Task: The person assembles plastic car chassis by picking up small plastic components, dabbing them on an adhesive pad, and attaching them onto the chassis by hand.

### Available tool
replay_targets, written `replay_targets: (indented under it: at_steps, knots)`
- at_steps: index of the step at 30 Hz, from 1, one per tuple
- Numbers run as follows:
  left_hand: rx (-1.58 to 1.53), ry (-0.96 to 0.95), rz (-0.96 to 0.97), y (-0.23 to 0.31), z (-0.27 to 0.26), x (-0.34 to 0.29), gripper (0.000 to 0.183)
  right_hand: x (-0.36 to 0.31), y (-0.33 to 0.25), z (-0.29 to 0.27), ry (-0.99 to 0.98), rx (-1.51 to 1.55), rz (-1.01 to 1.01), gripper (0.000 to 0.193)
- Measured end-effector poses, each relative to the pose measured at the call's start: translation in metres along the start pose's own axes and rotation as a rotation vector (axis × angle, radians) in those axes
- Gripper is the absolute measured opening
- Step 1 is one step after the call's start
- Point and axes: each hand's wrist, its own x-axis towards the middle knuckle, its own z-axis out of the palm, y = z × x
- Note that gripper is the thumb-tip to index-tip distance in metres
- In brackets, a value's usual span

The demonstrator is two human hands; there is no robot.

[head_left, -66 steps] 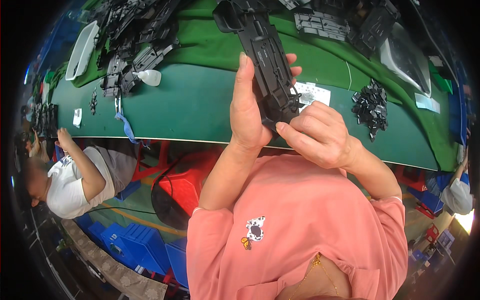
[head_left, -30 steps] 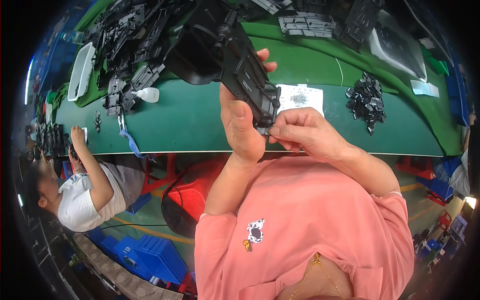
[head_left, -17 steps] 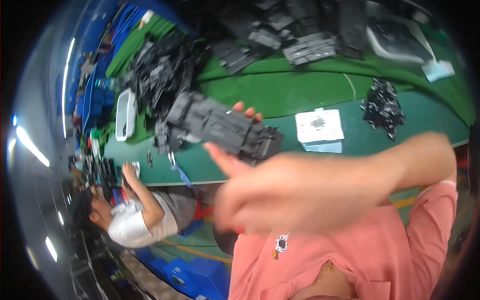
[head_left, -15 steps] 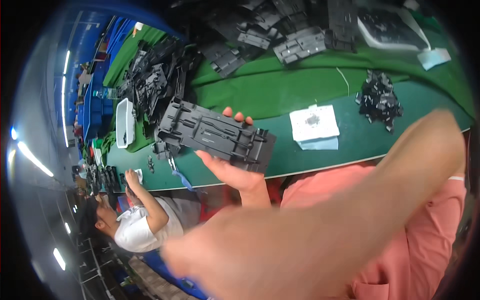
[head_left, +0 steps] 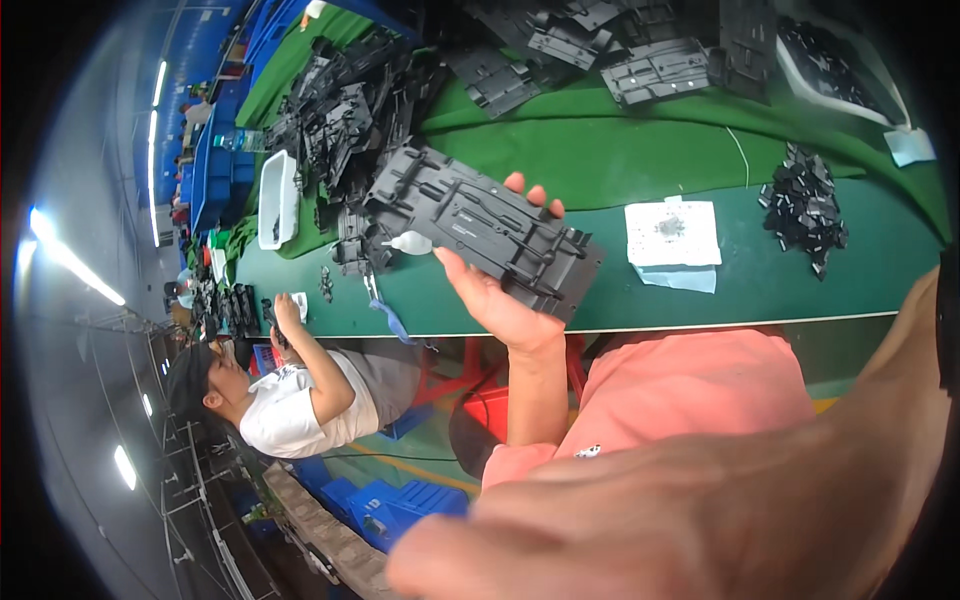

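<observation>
My left hand holds a black plastic chassis plate tilted above the table's front edge. Its thumb presses the near long side, and fingertips curl over the far side. Raised rods, axle-like bars and small pale print cover the face turned up. Beside the thumb and the plate's edge is a small white thing with a narrow tip; whether the hand touches it I cannot tell. My right hand fills the lower part of the picture, very close and blurred. Its fingers are mostly out of sight, so any hold is hidden.
Black plastic parts are heaped at the left on green cloth; more plates lie at the back. A white tray, small-parts pile, printed paper and blue-handled tool surround the work. A co-worker sits left.
The whole view has shifted, with the table's things now further right and higher. My right forearm has dropped toward the lower right. The small white thing now shows beside my left thumb.
</observation>
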Motion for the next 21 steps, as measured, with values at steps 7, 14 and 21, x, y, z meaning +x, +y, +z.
replay_targets:
  at_steps: [7,14,21]
  knots:
    - [0.048,0.030,-0.013,0.039,0.009,0.037,0.062,-0.036,-0.003,-0.027,0.246,0.138,0.223,0.035]
    - [-0.191,0.179,-0.124,0.154,-0.052,0.223,0.055,-0.091,0.032,-0.029,0.602,0.351,0.235,0.027]
    - [0.278,0.405,0.130,0.202,-0.121,0.295,0.085,-0.116,0.051,-0.026,0.696,0.305,0.216,0.024]
